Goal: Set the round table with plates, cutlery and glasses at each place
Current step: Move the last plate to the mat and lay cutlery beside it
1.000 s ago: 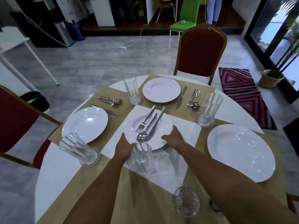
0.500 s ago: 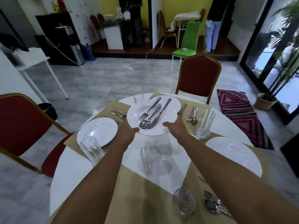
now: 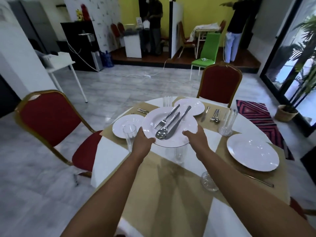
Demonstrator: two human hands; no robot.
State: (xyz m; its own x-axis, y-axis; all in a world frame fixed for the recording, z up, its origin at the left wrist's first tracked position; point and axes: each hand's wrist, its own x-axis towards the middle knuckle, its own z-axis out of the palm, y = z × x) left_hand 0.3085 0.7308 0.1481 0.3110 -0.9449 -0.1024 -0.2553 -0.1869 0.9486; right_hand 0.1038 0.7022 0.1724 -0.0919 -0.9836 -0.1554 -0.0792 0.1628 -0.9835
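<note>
I hold a white plate (image 3: 153,121) in the air above the round table (image 3: 109,156). My left hand (image 3: 142,141) grips its near left rim and my right hand (image 3: 196,139) grips its near right rim. On the plate lie a fork (image 3: 166,117), a spoon (image 3: 166,127) and a knife (image 3: 178,122). Three more white plates stand on the table: one at the left (image 3: 123,124), one at the far side (image 3: 196,106), one at the right (image 3: 253,151). Glasses stand at the left (image 3: 130,135), under the held plate (image 3: 179,154), at the right (image 3: 228,124) and near me (image 3: 207,182).
Red chairs stand at the left (image 3: 49,120) and far side (image 3: 220,82) of the table. Cutlery lies by the far plate (image 3: 214,115) and the left plate (image 3: 142,110). A knife (image 3: 259,181) lies near the right plate. A striped rug (image 3: 259,117) and a potted plant (image 3: 287,113) are at the right.
Both hands lifted the plate with its cutlery off the table's middle and raised it. My view tilted up toward the room.
</note>
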